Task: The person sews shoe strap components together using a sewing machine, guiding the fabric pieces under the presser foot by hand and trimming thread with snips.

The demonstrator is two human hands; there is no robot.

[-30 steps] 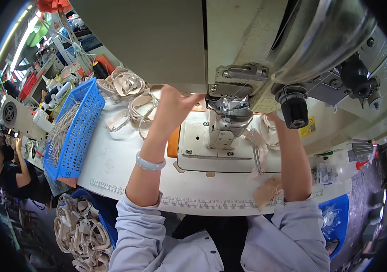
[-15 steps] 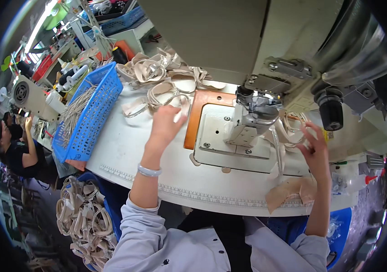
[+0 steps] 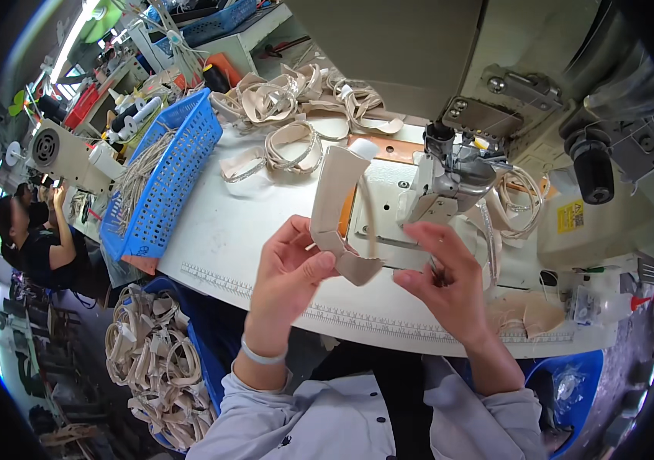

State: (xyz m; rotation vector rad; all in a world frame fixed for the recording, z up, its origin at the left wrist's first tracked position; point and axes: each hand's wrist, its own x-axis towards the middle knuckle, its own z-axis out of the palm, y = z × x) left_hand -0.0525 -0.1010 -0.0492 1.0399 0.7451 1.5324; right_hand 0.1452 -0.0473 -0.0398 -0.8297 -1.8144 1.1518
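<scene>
My left hand (image 3: pixel 285 272) is closed on a beige strap piece (image 3: pixel 330 192), its thumb pressed against the lower part. The piece stands up from the fingers as a wide flat band, with a thin loop on its right and a flap curling below. Beside that flap is my right hand (image 3: pixel 449 287), thumb and index finger apart, pointing at the piece without visibly gripping it. Its other fingers are curled, with a small grey glint among them that I cannot make out. Behind the hands stands a sewing machine (image 3: pixel 449 180) with a white bed plate.
More beige strap pieces (image 3: pixel 295 146) lie at the back of the white table (image 3: pixel 212 222), others right of the machine. A blue basket (image 3: pixel 181 172) of thin cords stands left. Below it, a bin holds many beige pieces (image 3: pixel 154 360). A person (image 3: pixel 32 238) sits far left.
My left hand has come back toward me and now holds a beige strap piece. My right hand has moved left, from beside the machine to near that piece. The view has shifted slightly.
</scene>
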